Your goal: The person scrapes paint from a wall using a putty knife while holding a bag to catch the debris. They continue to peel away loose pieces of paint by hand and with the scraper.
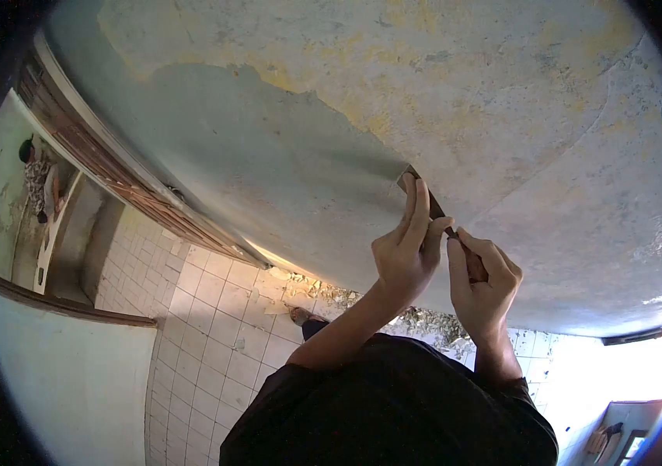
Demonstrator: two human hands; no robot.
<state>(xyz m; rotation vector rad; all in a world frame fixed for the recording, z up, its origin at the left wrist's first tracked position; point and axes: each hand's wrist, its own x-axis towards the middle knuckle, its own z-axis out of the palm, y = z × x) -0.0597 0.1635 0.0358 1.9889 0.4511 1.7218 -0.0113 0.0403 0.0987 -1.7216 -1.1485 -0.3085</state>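
Observation:
A scraper with a dark, narrow blade (pixel 437 206) and a brownish handle (pixel 475 268) is held against the wall (pixel 502 147). My right hand (pixel 486 287) is closed round its handle. The fingers of my left hand (pixel 409 252) press on the blade near its tip. The tip meets the ragged edge where the smooth grey-green paint (pixel 269 140) ends and the rough, yellow-patched surface begins. Whether a loose paint flake sits under my left fingertips is hard to make out.
Paint flakes (pixel 432 325) lie along the wall's foot on the tiled floor (pixel 210 326). My shoe (pixel 298 315) stands near them. A brown wooden frame (pixel 137 186) edges the wall at left. Beyond it another person (pixel 40 179) is at a ledge. Bright light enters at lower right.

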